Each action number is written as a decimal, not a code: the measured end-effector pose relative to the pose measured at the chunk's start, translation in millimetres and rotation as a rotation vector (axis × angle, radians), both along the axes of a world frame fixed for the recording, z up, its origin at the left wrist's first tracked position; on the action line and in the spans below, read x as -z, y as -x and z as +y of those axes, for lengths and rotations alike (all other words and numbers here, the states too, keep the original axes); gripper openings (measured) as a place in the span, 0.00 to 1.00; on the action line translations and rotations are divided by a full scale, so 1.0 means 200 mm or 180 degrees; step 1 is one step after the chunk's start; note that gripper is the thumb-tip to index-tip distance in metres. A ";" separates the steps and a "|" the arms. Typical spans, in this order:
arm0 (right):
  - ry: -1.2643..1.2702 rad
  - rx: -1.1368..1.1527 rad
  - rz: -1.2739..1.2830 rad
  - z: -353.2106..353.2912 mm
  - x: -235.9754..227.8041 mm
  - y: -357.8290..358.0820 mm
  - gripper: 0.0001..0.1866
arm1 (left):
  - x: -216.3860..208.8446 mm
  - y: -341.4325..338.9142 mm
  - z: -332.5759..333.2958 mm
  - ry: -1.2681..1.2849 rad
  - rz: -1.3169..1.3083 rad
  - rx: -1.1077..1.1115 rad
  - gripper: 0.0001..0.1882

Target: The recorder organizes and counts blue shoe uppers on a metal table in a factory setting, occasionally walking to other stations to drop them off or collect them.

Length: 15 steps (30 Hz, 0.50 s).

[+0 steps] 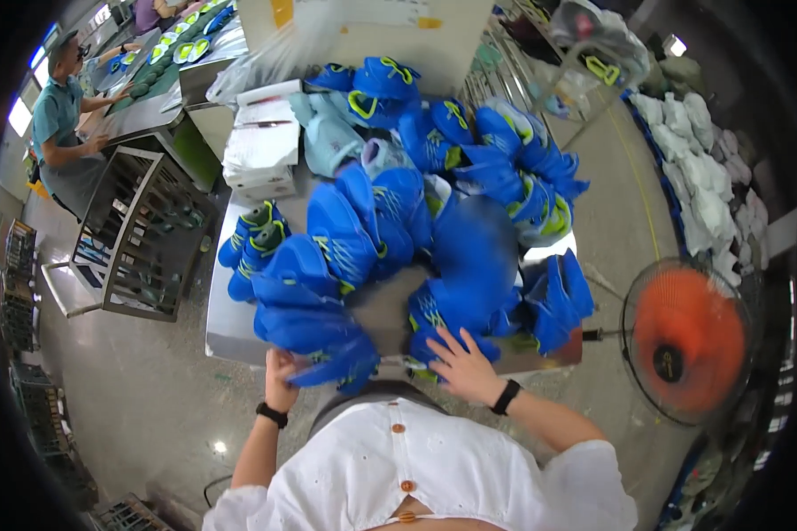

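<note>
Grey metal tabletop bearing a dense heap of blue shoe uppers with yellow-green trim; a stack of white cardboard boxes stands at its far left corner, beside pale blue uppers.

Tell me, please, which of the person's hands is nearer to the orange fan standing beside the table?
The right hand. It rests on blue shoe uppers at the table's near edge, toward the orange fan. The left hand grips a blue upper farther over, on the side away from the fan.
</note>
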State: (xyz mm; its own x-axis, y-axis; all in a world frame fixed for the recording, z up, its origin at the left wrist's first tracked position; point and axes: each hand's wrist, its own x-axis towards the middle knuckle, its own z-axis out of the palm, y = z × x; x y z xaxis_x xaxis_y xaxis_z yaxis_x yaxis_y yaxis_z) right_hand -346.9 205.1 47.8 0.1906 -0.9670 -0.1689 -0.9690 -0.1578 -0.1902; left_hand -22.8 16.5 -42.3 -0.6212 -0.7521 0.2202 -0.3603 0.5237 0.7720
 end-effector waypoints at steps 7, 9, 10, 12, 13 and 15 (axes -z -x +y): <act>-0.0170 0.1035 -0.1851 -0.40 -0.33 0.40 0.15 | -0.25 -0.10 -0.34 -0.0643 -0.0410 0.0421 0.09; 0.0207 0.1503 -0.1446 -0.57 -0.30 0.64 0.19 | -0.30 -0.13 -0.56 -0.0915 -0.0441 0.0364 0.06; 0.0266 0.1586 -0.1115 -0.62 -0.23 0.79 0.24 | -0.36 -0.08 -0.71 -0.0786 -0.0380 0.0278 0.06; -0.0133 0.1950 -0.1003 -0.71 -0.10 0.99 0.36 | -0.50 0.15 -0.99 -0.0411 -0.0079 0.0417 0.06; -0.0246 0.2061 -0.0954 -0.73 0.00 1.08 0.40 | -0.58 0.31 -1.12 0.0092 -0.0071 0.0838 0.06; -0.0352 0.2573 -0.1710 -0.78 0.14 1.14 0.42 | -0.67 0.62 -1.26 0.0439 -0.0343 0.1414 0.10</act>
State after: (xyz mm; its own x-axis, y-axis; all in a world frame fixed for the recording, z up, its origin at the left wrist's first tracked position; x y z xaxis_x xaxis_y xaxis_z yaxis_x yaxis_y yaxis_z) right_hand -575.5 48.9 18.9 -0.4448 -0.8240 -0.3510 -0.5571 0.5614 -0.6119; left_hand -147.3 -236.3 92.6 -0.9007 -0.3770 0.2159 -0.1527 0.7400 0.6550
